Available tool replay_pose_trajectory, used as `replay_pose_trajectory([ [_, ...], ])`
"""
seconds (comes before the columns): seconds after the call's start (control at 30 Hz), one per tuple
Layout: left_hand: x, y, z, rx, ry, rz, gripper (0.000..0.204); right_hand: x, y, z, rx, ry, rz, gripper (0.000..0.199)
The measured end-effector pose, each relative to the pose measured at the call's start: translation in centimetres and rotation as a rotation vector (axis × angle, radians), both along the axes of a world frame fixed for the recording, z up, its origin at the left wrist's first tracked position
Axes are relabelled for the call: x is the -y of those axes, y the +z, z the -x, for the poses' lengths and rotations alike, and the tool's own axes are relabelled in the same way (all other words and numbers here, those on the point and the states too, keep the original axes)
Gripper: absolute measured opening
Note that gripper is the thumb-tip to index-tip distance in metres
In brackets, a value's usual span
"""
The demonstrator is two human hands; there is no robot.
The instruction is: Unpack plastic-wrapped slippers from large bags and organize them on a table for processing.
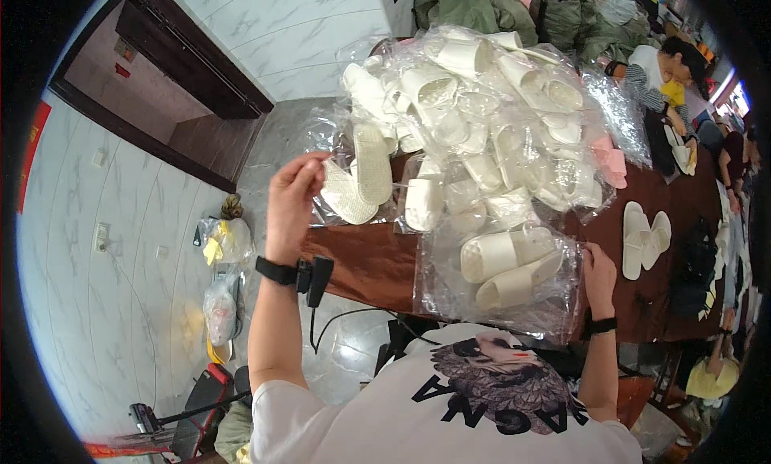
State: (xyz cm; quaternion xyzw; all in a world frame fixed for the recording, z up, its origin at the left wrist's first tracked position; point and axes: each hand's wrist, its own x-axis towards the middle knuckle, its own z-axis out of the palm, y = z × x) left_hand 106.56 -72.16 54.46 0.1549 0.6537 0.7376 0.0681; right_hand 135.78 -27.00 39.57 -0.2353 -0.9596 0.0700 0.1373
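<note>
My left hand [295, 183] is raised at the table's left end, fingers pinched together. Whatever is between them is too small to make out. Beside its fingertips lies a pair of white slippers [372, 163], soles up, in clear plastic. At the table's front edge my right hand [599, 277] grips the right side of a clear plastic bag [438, 283]. Inside that bag a pair of cream slippers [506, 290] lies side by side. Right of this hand, an unbagged white pair [634, 239] rests on the brown tabletop [353, 263].
A heap of bagged white slippers [474, 118] covers the table's far middle, with a pink slipper [613, 160] at its right edge. Another person [662, 78] handles slippers at the far right. A black cable [345, 313] hangs by the front edge. Plastic bags [221, 303] sit left.
</note>
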Motion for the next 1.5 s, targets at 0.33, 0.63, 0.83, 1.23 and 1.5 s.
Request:
replay_pose_trajectory([
  [0.33,20.8,-4.0,6.2,0.002,0.337,0.057,0.022,12.5,-1.6,6.0,0.331,-0.032,0.512,0.045],
  [0.63,28.0,-15.5,16.6,0.067,0.435,0.236,0.022,9.5,-6.7,4.7,0.236,-0.118,0.658,0.026],
  [0.83,25.4,-27.9,22.3,0.260,0.432,0.249,0.022,10.2,-3.0,4.6,0.175,-0.268,0.577,0.020],
  [1.23,20.0,-32.2,22.2,0.286,0.265,0.252,0.030,14.2,3.0,6.2,0.313,-0.334,0.642,0.026],
  [1.5,7.9,-18.7,1.4,-0.289,0.369,0.427,0.015,13.9,-0.2,6.8,0.339,-0.171,0.659,0.036],
])
